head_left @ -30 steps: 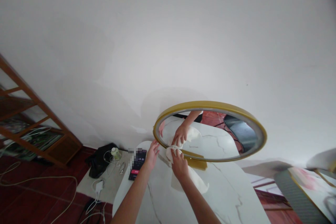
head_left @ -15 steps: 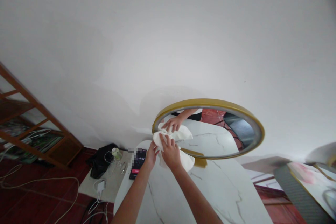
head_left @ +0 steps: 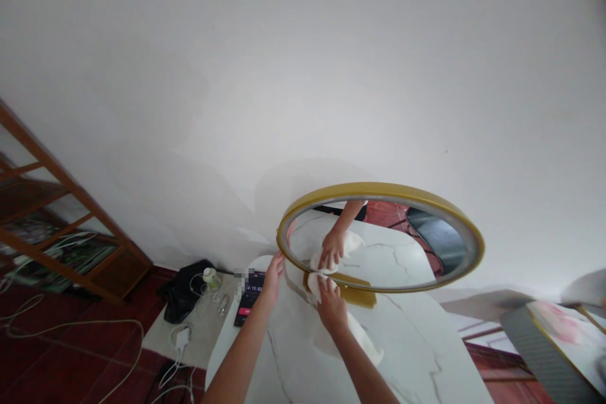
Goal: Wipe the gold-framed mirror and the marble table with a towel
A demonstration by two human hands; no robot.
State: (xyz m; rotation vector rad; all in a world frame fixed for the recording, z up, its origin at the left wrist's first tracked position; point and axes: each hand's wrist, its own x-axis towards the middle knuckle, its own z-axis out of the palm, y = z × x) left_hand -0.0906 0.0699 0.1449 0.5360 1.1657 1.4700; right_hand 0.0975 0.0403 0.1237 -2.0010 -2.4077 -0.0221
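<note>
A round mirror [head_left: 379,246] with a gold frame [head_left: 383,189] stands on a white marble table [head_left: 402,341] against the wall. My right hand [head_left: 331,306] presses a white cloth [head_left: 357,331] against the lower left of the glass; its fingers lie closed over the cloth. Fingers of my left hand [head_left: 272,281] rest on the frame's left edge, holding it. Both the hand and the cloth are reflected in the glass.
A phone [head_left: 249,297] with a lit screen lies at the table's left edge. A low side table [head_left: 189,334] left of it carries a black pouch [head_left: 182,293], a small bottle [head_left: 208,278] and white cables. A wooden shelf [head_left: 61,233] stands far left. Red floor lies below.
My right hand has slid the cloth from the mirror's left rim down and rightward to the lower edge of the glass. My left hand has stayed on the frame.
</note>
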